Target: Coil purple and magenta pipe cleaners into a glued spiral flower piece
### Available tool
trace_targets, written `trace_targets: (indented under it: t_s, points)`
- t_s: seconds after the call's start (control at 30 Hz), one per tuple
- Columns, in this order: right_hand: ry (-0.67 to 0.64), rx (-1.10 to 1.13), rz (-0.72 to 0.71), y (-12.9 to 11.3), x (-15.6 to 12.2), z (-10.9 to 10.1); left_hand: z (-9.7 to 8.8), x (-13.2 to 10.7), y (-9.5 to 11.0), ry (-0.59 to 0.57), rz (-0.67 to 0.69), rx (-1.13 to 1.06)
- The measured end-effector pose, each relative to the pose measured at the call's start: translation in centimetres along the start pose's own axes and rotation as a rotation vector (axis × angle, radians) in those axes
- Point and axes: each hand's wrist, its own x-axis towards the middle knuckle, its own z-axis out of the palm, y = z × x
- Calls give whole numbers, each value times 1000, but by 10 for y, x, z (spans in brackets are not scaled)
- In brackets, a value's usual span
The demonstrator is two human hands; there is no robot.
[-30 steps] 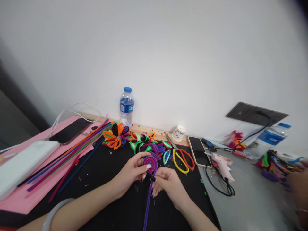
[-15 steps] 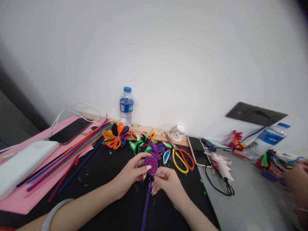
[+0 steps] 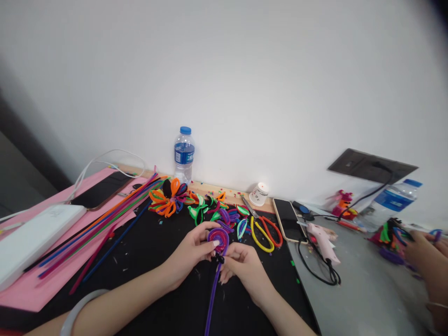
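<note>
The purple spiral (image 3: 218, 237) is just left of the scissors (image 3: 264, 231), over the black mat (image 3: 157, 252). Bright petal loops (image 3: 224, 215) lie near the scissors too. Your left hand (image 3: 191, 254) pinches the spiral. Your right hand (image 3: 243, 263) pinches its stem (image 3: 213, 298) just under it. The stem's bottom end is cut off. Far right of the scissors, another person's hand (image 3: 425, 256) is blurry.

Purple-and-pink pipe-cleaner spiral (image 3: 219, 238) stands upright, purple tail trailing down.

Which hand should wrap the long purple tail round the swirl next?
Probably the right hand: its fingers pinch the tail just below the swirl, while the left hand is busy pressing the swirl flat with its thumb.
</note>
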Motion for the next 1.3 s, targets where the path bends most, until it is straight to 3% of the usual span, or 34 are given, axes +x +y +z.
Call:
trace_targets:
  t_s: [0.13, 0.73, 1.0, 1.3]
  points:
    - [3, -9, 4, 2, 1, 0, 1, 0, 0, 39, 27, 53]
    - [30, -39, -8, 0, 0, 2, 1, 0, -1, 17, -12, 37]
    - [34, -57, -24, -1, 0, 2, 0, 2, 2, 14, 80, 214]
    - [42, -78, -20, 4, 2, 0, -7, 6, 4, -77, 153, 312]
